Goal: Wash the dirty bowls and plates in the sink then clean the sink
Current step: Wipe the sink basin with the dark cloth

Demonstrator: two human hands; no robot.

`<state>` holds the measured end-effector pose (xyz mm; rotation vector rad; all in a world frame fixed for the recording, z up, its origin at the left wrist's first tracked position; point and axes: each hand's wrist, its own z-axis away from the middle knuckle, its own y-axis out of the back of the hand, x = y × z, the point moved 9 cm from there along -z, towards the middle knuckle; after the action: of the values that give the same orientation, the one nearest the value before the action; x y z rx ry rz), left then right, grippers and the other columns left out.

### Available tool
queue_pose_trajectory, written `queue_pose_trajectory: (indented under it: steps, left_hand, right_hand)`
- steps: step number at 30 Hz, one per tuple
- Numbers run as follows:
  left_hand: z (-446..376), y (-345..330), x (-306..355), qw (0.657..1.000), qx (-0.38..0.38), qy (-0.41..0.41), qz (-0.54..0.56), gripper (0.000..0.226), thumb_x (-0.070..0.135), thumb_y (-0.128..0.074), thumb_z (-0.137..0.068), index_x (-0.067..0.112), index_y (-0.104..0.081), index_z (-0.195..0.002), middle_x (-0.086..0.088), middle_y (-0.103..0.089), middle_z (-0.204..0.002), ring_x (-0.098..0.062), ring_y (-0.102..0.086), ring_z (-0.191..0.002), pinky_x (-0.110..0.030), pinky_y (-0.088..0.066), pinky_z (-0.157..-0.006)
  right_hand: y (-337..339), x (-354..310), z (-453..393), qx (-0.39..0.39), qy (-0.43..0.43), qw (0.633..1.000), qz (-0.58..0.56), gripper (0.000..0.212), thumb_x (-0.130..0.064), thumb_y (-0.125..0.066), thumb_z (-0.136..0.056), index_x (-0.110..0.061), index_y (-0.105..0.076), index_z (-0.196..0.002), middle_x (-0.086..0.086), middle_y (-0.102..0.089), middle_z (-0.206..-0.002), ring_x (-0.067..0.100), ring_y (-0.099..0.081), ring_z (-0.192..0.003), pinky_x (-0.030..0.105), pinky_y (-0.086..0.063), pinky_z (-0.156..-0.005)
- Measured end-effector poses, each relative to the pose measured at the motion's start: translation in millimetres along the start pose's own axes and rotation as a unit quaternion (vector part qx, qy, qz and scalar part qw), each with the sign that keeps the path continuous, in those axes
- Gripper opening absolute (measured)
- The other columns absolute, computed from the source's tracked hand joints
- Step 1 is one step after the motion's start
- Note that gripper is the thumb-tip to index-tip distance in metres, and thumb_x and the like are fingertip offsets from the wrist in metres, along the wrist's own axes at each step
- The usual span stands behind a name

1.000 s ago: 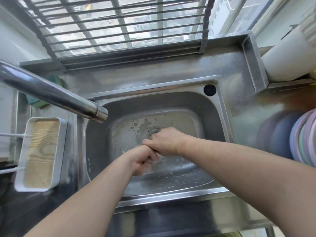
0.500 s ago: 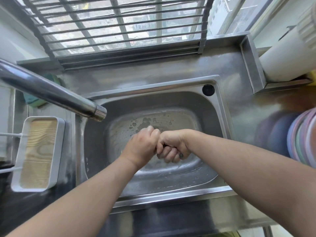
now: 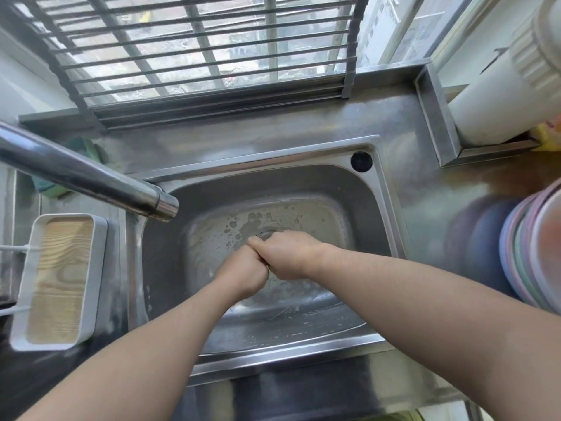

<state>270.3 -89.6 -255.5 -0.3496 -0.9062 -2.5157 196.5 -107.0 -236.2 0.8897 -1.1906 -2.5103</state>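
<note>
The steel sink (image 3: 349, 192) holds no dishes; its floor is wet, with soap bubbles and greyish residue around the drain (image 3: 268, 234), which my hands partly hide. My left hand (image 3: 243, 276) and my right hand (image 3: 291, 256) meet knuckle to knuckle above the sink floor. Both are curled into fists pressed together, and I see nothing held between them. A stack of pastel plates and bowls (image 3: 531, 247) stands on the counter at the right edge.
The chrome faucet spout (image 3: 91, 180) reaches in from the left above the sink, with no water running. A white tray with a wooden base (image 3: 57, 278) sits left of the sink. A white cylinder (image 3: 501, 95) lies at the back right. A barred window is behind.
My hands have kept rubbing each other. The left hand slid up beside the right, then back down toward me, while the right hand turned knuckles up over the drain.
</note>
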Motion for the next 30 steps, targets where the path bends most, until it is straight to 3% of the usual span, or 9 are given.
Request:
queue_pose_trajectory:
  steps: [5, 9, 12, 15, 19, 22, 25, 28, 30]
  left_hand:
    - [10, -14, -12, 0.962, -0.008, 0.088, 0.26, 0.02, -0.007, -0.054, -0.074, 0.003, -0.067, -0.085, -0.013, -0.062, -0.07, -0.022, -0.05, -0.066, -0.034, -0.044, -0.058]
    - [12, -14, -16, 0.938, 0.008, 0.039, 0.343, 0.038, 0.016, -0.064, -0.071, 0.024, -0.054, -0.107, -0.005, -0.064, -0.094, -0.02, -0.058, -0.081, -0.038, -0.051, -0.07]
    - [15, -21, -21, 0.877, -0.011, 0.072, 0.476, 0.009, 0.022, -0.06, -0.104, 0.022, -0.053, -0.109, -0.005, -0.061, -0.098, -0.017, -0.053, -0.079, -0.032, -0.045, -0.07]
    - [10, -16, -22, 0.819, 0.002, 0.068, 0.57, 0.012, 0.007, -0.055, -0.107, 0.016, -0.059, -0.113, -0.018, -0.069, -0.112, -0.023, -0.066, -0.091, -0.036, -0.054, -0.087]
    - [9, -3, -11, 0.77, 0.014, 0.064, 0.634, 0.052, -0.024, -0.045, -0.092, 0.018, -0.059, -0.12, -0.023, -0.069, -0.12, -0.031, -0.071, -0.099, -0.038, -0.06, -0.091]
    - [14, 1, -2, 0.738, 0.01, 0.087, 0.669, 0.066, -0.026, -0.029, -0.083, 0.016, -0.059, -0.124, -0.016, -0.065, -0.114, -0.025, -0.067, -0.087, -0.03, -0.056, -0.072]
    - [18, -7, 2, 0.678, -0.044, 0.114, 0.725, 0.061, -0.009, -0.026, -0.08, 0.009, -0.063, -0.126, -0.023, -0.066, -0.121, -0.037, -0.066, -0.103, -0.044, -0.055, -0.087]
    - [39, -16, 21, 0.713, -0.163, 0.107, 0.673, 0.033, 0.031, -0.049, -0.092, 0.018, -0.068, -0.116, -0.011, -0.072, -0.102, -0.029, -0.068, -0.083, -0.036, -0.054, -0.076]
    - [48, -23, 27, 0.758, -0.212, 0.087, 0.61, 0.044, 0.056, -0.058, -0.096, 0.019, -0.073, -0.115, -0.009, -0.076, -0.111, -0.029, -0.073, -0.088, -0.042, -0.056, -0.078]
  right_hand:
    - [7, -5, -2, 0.042, 0.027, 0.996, 0.067, 0.036, -0.014, -0.054, -0.095, -0.024, -0.036, -0.124, 0.004, -0.067, -0.089, 0.029, -0.053, -0.068, 0.036, -0.042, -0.054]
    - [-1, 18, 1, 0.063, -0.053, 0.989, -0.125, 0.035, -0.012, -0.061, -0.091, -0.024, -0.032, -0.107, 0.001, -0.057, -0.09, 0.029, -0.056, -0.077, 0.043, -0.046, -0.059]
    - [0, 35, 17, 0.113, -0.075, 0.952, -0.276, 0.029, -0.017, -0.07, -0.089, -0.023, -0.052, -0.112, -0.001, -0.058, -0.106, 0.02, -0.056, -0.094, 0.038, -0.05, -0.081]
    - [-4, 52, 36, 0.137, -0.139, 0.87, -0.453, 0.029, -0.019, -0.078, -0.088, -0.028, -0.067, -0.114, -0.008, -0.07, -0.112, 0.005, -0.067, -0.103, 0.022, -0.055, -0.091]
    - [-11, 71, 58, 0.135, -0.259, 0.763, -0.577, 0.013, -0.024, -0.064, -0.1, -0.018, -0.073, -0.093, -0.004, -0.073, -0.075, 0.016, -0.067, -0.068, 0.03, -0.052, -0.065]
    - [-25, 68, 72, 0.102, -0.309, 0.588, -0.741, 0.012, -0.022, -0.057, -0.102, -0.016, -0.065, -0.095, 0.006, -0.072, -0.077, 0.021, -0.071, -0.067, 0.035, -0.057, -0.075]
    - [-33, 62, 81, 0.091, -0.329, 0.479, -0.808, 0.01, -0.025, -0.061, -0.099, -0.019, -0.065, -0.093, 0.005, -0.07, -0.076, 0.019, -0.067, -0.067, 0.032, -0.056, -0.065]
    - [-34, 55, 83, 0.108, -0.328, 0.416, -0.841, 0.02, -0.028, -0.058, -0.1, -0.019, -0.064, -0.083, 0.005, -0.062, -0.068, 0.019, -0.059, -0.063, 0.031, -0.054, -0.069]
    - [-29, 52, 86, 0.117, -0.322, 0.406, -0.847, 0.027, -0.029, -0.054, -0.103, -0.02, -0.062, -0.079, 0.002, -0.053, -0.061, 0.015, -0.052, -0.055, 0.03, -0.053, -0.069]
